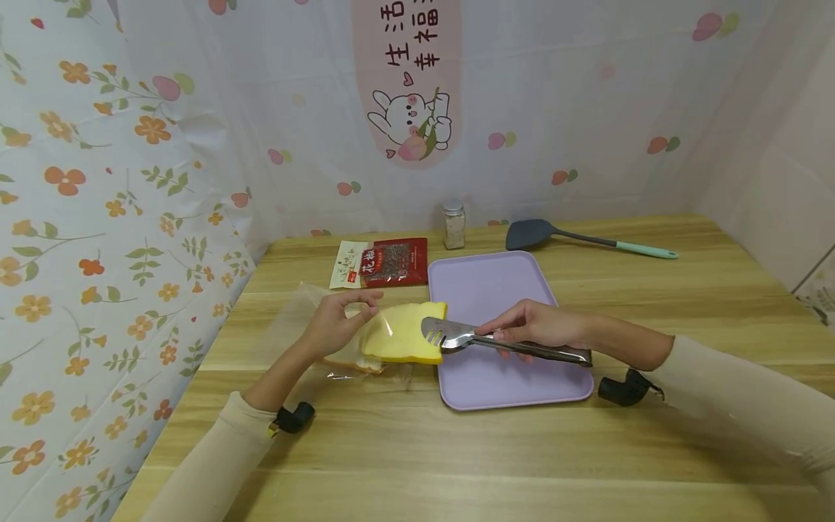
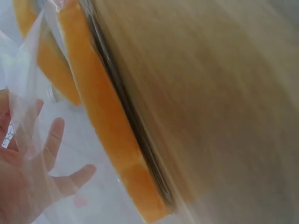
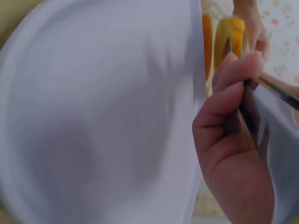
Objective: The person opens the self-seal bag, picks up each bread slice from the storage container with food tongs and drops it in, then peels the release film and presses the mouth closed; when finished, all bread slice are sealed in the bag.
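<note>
One bread slice (image 1: 401,333) (in tongs (image 1: 462,337)) sits between both hands (image 1: 335,325) (image 1: 541,324).

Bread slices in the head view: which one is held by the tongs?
The upper slice, gripped near its right edge by the slotted metal tongs; the other slice, partly hidden beneath, is clear of them.

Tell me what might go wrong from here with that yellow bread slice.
The tongs grip the yellow bread slice only near one end, so it might bend, tear or slip free. The clear bag, which the left hand holds, seems to cover part of the slice, so the film could snag on it. Another slice sits close by in the bag and may get dragged along.
</note>
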`<state>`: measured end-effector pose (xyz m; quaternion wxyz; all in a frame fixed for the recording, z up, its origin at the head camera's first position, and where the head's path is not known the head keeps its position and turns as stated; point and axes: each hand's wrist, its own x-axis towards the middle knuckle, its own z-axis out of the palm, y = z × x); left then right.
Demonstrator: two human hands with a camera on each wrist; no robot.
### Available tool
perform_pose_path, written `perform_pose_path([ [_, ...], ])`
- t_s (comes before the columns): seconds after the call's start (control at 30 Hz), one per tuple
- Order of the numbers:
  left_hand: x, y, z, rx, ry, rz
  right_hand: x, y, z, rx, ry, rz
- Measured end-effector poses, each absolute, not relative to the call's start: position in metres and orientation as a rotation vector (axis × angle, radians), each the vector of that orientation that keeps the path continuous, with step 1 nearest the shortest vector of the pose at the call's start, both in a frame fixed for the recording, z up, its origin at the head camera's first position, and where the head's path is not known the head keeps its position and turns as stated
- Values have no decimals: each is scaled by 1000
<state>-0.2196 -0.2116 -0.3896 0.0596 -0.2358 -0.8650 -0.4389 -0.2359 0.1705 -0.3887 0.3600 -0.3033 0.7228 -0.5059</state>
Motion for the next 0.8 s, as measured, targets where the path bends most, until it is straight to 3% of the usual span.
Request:
perform_pose_path([
  [0.8,-219,-215,-385,-725,-2649,-1179,-231,145,-385,-649,1871,-1372],
])
